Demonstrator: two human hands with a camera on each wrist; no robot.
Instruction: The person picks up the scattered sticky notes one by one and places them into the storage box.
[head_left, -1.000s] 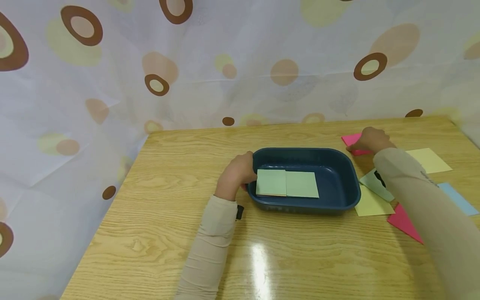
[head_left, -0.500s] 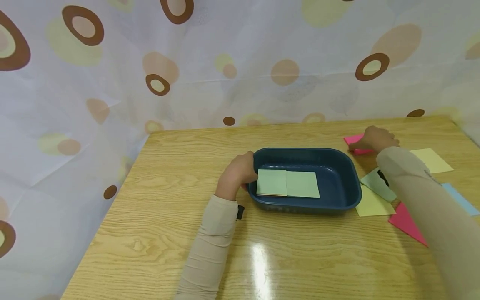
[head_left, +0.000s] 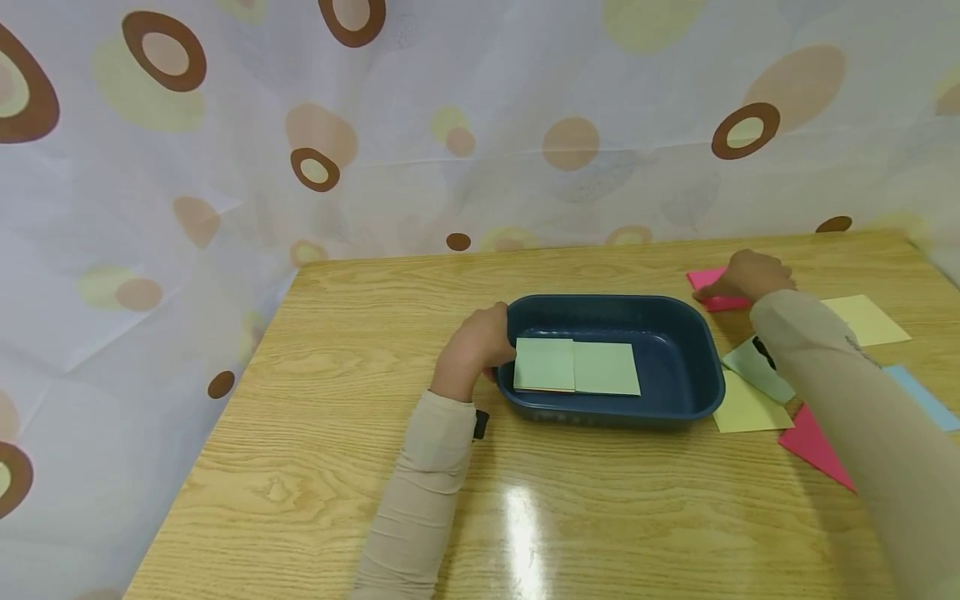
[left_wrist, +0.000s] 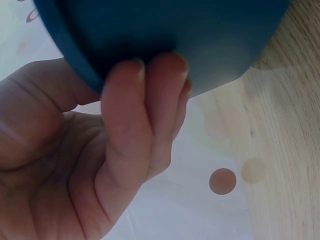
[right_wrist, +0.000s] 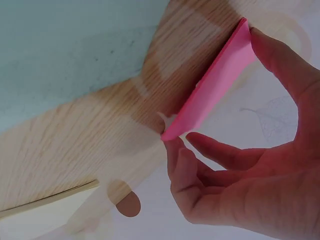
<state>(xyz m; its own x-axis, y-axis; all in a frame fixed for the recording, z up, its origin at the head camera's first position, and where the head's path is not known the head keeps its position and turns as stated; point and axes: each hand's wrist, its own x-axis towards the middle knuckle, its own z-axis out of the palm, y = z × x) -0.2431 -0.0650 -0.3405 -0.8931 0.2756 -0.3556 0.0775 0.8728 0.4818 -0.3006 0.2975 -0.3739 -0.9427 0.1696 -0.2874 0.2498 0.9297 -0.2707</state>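
Note:
At the left end of the dark blue plastic bin (head_left: 678, 383), my left hand (head_left: 471, 346) grips the wall. The left wrist view shows the thumb on one side of the bin's rim (left_wrist: 75, 50) and curled fingers (left_wrist: 127, 110) on the other. Two pale green sticky note pads (head_left: 606, 368) lie side by side in the bin. Beyond its far right corner, my right hand (head_left: 752, 277) holds a pink sticky note pad (head_left: 708, 279). In the right wrist view the pink pad (right_wrist: 220, 82) spans from thumb to fingertips, gripped by opposite edges.
Right of the bin lie a yellow pad (head_left: 750, 407), a grey-green pad (head_left: 757, 367) overlapping it, and another pink pad (head_left: 817, 450) partly under the right sleeve. Farther right are a pale yellow pad (head_left: 866, 319) and a blue pad (head_left: 924, 398). A patterned curtain (head_left: 510, 183) backs the table.
My right hand has shifted very slightly to the right, staying at the pink pad. The left hand and the bin look the same.

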